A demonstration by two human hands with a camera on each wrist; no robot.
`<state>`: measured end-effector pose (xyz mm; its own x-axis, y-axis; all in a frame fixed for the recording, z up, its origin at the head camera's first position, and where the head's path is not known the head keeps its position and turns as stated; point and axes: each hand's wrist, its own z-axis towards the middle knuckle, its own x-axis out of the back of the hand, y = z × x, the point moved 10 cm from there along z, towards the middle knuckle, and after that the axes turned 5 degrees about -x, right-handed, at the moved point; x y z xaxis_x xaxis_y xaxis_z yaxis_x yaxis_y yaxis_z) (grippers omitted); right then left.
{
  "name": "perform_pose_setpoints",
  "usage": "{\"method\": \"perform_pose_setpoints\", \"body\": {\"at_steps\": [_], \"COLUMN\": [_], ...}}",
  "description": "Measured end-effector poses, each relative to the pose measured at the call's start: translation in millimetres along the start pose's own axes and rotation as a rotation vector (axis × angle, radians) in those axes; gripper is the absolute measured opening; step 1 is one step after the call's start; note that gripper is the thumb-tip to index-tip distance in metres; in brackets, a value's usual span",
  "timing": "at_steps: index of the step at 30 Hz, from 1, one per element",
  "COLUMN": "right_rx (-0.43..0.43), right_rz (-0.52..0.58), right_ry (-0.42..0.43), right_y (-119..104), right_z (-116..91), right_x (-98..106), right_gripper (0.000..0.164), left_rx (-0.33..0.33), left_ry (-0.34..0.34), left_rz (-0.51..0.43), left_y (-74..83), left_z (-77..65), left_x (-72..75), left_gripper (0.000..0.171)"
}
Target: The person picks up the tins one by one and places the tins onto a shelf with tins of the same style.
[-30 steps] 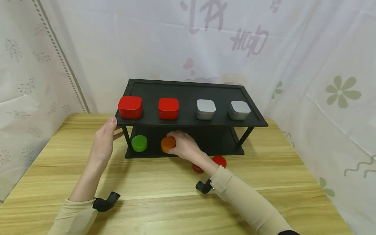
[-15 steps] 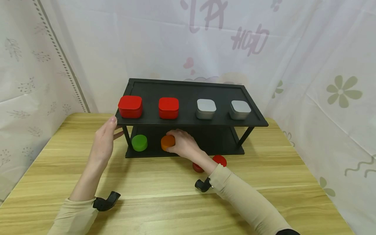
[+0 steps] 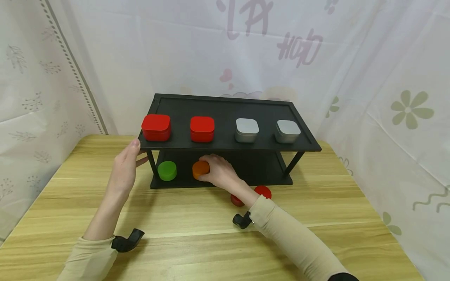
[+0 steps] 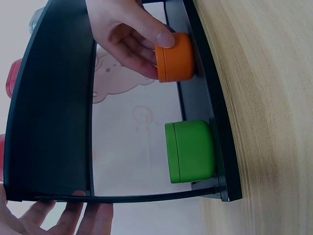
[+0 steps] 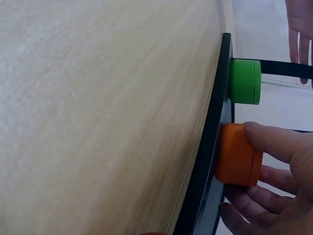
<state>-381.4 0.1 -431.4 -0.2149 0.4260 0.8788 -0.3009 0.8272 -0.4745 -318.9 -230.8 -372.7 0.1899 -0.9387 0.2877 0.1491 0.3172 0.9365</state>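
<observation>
On the lower board of a two-tier black shelf (image 3: 225,102) sits a round orange tin (image 3: 200,170) with a lid. My right hand (image 3: 220,171) pinches it between thumb and fingers, the thumb lying on its near side in the right wrist view. To its left a round green tin (image 3: 166,171) stands on the same board, near the left post. My left hand (image 3: 124,169) holds the left end of the shelf's upper board, thumb at the top edge and fingers below. In the left wrist view the orange tin (image 4: 177,57) rests against the lower board.
Along the upper board stand two red square tins (image 3: 156,127) and two silver ones (image 3: 247,130). In front of the shelf, two round red tins (image 3: 262,191) lie on the wooden table (image 3: 183,234), one partly hidden by my right forearm. A printed white cloth (image 3: 197,47) hangs behind.
Almost nothing differs. The orange tin and my right hand have shifted very slightly left; my left hand keeps its place on the shelf.
</observation>
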Motion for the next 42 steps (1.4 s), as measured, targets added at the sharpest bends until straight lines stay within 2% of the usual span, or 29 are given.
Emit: {"method": "perform_pose_setpoints", "body": {"at_steps": [10,17,22,27,36,42], "right_rx": [0.002,-0.023,-0.031,-0.018,0.029,0.003], "right_rz": [0.037,0.093,0.133,0.146,0.15,0.149], "right_ry": [0.0,-0.014,-0.012,0.012,0.061,0.111], "right_y": [3,8,10,12,13,21], "right_z": [-2,-3,-6,-12,-28,-43], "right_x": [1,4,10,17,31,43], "right_gripper": [0.059,0.066,0.069,0.07,0.067,0.063], "left_rx": [0.001,0.004,-0.028,-0.05,-0.018,-0.006], "left_ry": [-0.004,-0.007,-0.005,0.001,0.007,-0.004], "left_rz": [0.006,0.003,0.009,-0.009,-0.002,0.015], "left_y": [0.6,0.5,2.5,3.0,-1.0,-1.9], "left_z": [0.3,-0.1,0.0,0.3,0.1,0.3], "left_x": [-2.0,-3.8,-3.6,-2.5,-0.1,0.2], "left_gripper": [0.068,0.068,0.067,0.065,0.065,0.066]}}
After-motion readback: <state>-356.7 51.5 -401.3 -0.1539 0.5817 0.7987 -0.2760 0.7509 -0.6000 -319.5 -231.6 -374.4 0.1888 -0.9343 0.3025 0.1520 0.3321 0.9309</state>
